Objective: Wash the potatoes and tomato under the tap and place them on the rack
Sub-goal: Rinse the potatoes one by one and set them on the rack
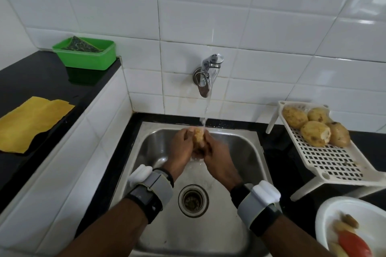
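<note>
Over the steel sink [246, 148], my left hand [181, 148] and my right hand [217, 158] are closed together around one potato [198, 135]. Water runs from the chrome tap [208, 73] onto it. Most of that potato is hidden by my fingers. Several washed potatoes [315, 129] lie at the far end of the white slotted rack [330, 162], to the right of the sink. A red tomato [355, 244] sits in a white bowl [325, 215] at the bottom right, blurred, among some pale pieces.
A green plastic box [85, 54] with a scrub pad stands on the black counter at the back left. A yellow cloth [31, 123] lies on that counter. The sink drain [193, 200] is below my wrists. White tiled wall rises behind the tap.
</note>
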`<state>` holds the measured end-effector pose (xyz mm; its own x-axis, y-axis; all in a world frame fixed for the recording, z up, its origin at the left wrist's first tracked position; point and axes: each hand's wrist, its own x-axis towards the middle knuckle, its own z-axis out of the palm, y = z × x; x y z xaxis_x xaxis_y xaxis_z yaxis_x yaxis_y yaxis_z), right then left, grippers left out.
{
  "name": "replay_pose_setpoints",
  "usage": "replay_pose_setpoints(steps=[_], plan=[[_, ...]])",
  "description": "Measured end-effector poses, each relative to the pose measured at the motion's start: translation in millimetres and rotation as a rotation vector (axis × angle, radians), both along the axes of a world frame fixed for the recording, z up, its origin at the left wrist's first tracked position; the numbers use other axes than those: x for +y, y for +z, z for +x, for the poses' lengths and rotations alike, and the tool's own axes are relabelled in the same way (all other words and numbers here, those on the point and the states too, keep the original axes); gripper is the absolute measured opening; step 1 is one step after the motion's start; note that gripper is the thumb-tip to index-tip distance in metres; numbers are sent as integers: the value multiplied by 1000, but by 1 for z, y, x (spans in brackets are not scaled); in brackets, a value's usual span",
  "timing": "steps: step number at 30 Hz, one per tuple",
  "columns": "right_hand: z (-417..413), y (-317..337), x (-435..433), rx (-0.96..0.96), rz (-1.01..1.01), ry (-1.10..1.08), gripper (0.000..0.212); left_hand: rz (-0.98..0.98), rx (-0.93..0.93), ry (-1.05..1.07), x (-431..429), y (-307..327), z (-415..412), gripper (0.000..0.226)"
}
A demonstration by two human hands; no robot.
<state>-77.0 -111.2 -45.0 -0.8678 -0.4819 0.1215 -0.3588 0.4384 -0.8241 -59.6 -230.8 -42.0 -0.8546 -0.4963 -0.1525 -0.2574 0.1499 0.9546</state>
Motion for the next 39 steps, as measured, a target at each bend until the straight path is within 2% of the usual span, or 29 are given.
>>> replay_pose_setpoints(steps=[3, 6, 9, 11, 14, 16, 21, 23, 25, 28, 30, 34, 37, 39], plan=[[-1, -4, 4, -9, 7, -21, 51, 62, -5, -35, 3, 1, 3, 35], [-7, -3, 8, 9, 20, -40, 53, 217, -36, -251, 4, 6, 7, 32], [-13, -1, 5, -7, 143, 2, 84, 163, -44, -359, 6, 6, 9, 34], [-16, 1, 3, -20, 198, 10, 91, 89, -38, -368, 5, 4, 8, 36], [-19, 6, 7, 17, 165, 13, 73, -37, -54, -393, -2, 1, 9, 39], [-18, 9, 7, 7, 151, 0, 60, -55, -31, -393, -6, -1, 9, 37], [-19, 4, -4, 39, 176, 16, 64, 7, 56, -412, -13, 3, 14, 35], [-19, 5, -4, 16, 161, 18, 55, -38, 37, -418, -15, 3, 15, 36], [-15, 7, -5, -34, 98, 21, 47, -83, -13, -308, -15, 7, 14, 44], [-11, 13, -7, -33, 80, 28, 51, -304, -66, -242, -20, 22, 3, 36], [-11, 19, -8, -42, 73, 27, 52, -391, -17, -225, -28, 36, -10, 26], [-14, 26, -9, -48, 102, -6, 60, -315, 95, -221, -32, 71, -38, 50], [-17, 30, -10, -86, 118, -24, 72, -323, 176, -223, -27, 90, -53, 56], [-20, 32, -8, -81, 134, -37, 73, -343, 167, -222, -23, 94, -57, 61]])
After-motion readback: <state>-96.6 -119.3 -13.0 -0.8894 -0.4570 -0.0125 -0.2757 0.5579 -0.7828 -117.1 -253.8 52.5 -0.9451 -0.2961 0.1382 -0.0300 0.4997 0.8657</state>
